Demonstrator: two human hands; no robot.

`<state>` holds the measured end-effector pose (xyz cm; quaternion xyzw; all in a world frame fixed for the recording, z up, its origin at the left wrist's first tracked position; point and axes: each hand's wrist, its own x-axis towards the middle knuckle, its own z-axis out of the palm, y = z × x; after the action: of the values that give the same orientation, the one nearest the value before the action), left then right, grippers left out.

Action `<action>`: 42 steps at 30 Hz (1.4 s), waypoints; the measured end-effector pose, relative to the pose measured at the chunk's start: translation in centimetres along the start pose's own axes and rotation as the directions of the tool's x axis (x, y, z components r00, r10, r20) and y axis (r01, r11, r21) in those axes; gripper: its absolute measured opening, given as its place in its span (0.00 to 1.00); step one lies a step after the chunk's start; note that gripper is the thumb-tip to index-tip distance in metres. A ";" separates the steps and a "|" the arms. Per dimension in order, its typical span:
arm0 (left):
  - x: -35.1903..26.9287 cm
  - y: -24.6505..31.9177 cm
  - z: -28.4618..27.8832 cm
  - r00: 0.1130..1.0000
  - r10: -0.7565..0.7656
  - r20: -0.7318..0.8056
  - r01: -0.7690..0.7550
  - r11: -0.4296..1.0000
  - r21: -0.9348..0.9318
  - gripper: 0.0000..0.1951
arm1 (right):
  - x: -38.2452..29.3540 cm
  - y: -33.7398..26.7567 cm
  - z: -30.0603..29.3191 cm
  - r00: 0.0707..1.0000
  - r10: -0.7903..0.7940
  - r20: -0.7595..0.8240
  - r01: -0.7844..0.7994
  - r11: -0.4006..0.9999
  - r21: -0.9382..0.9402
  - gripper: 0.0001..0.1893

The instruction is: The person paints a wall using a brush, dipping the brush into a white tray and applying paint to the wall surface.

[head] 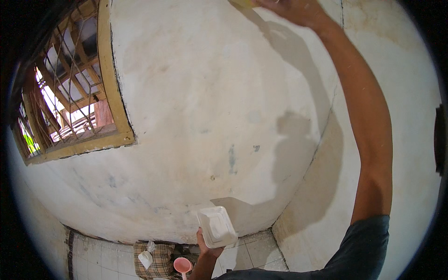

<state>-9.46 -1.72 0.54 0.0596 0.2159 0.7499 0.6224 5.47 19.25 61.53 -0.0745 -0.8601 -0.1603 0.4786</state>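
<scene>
My left hand holds a white rectangular plastic container from below, its open side facing me and a little white material inside. My right arm reaches up to the top edge of the view. There my right hand is against or close to the stained white wall, partly cut off by the picture's edge. A yellowish thing shows at its fingertips; what it is cannot be told.
A barred window with a yellow-brown frame is at the upper left. On the tiled floor are a plaid cushion with a white object on it and a pink plastic dipper. A wall corner runs down the right.
</scene>
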 end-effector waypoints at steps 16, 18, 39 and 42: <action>-0.7 1.1 0.5 0.998 0.067 -0.017 -0.066 0.997 0.041 0.36 | -5.6 0.6 4.9 0.882 0.046 0.469 -0.174 0.957 0.234 0.14; -0.7 0.8 0.3 0.999 0.047 0.015 -0.047 0.999 -0.009 0.36 | -1.2 0.9 1.9 0.989 -0.076 0.125 0.068 0.996 0.065 0.08; -0.8 0.4 -0.1 0.991 0.094 0.093 -0.091 0.995 -0.042 0.39 | -1.6 -0.3 3.9 0.967 -0.028 0.253 -0.035 0.969 0.244 0.10; -1.0 0.2 -0.4 0.997 0.038 0.062 -0.034 0.997 -0.069 0.38 | 1.8 0.8 1.9 0.980 -0.139 -0.145 0.125 0.987 -0.103 0.08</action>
<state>-9.60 -2.80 0.46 0.0659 0.1692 0.7657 0.6171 3.20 20.61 62.30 -0.0269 -0.8157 -0.2369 0.5271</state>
